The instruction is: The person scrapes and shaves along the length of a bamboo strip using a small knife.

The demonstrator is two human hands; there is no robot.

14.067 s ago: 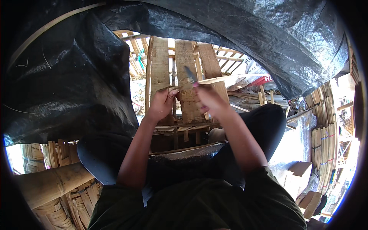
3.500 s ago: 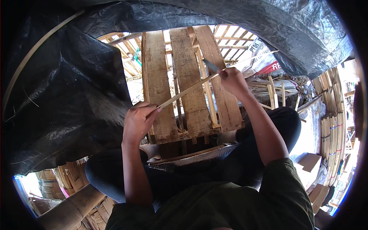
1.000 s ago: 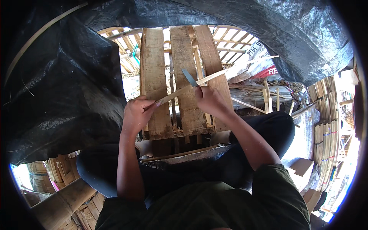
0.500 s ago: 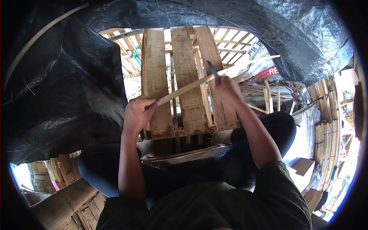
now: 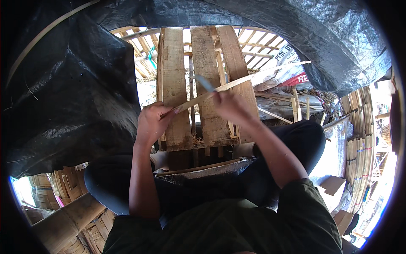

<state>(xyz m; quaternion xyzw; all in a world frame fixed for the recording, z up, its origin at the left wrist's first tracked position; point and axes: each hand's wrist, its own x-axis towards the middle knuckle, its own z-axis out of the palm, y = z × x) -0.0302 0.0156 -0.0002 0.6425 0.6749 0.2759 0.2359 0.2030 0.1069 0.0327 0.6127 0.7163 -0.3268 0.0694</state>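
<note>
A long, pale bamboo strip slants across the wooden planks in front of me, its far end up to the right. My left hand is closed round the strip's near end, above the left plank. In my right hand, slightly blurred, is a knife whose blade points up and to the left. The blade lies against or just over the middle of the strip; actual contact I cannot tell.
Three rough planks form a bench before my knees. Black plastic sheeting hangs at the left and above. Bundled bamboo strips stand at the right, near a cardboard box. A thick bamboo pole lies lower left.
My right hand has moved with the knife along the strip, leftward and toward my left hand. The left hand and the strip stay nearly in place.
</note>
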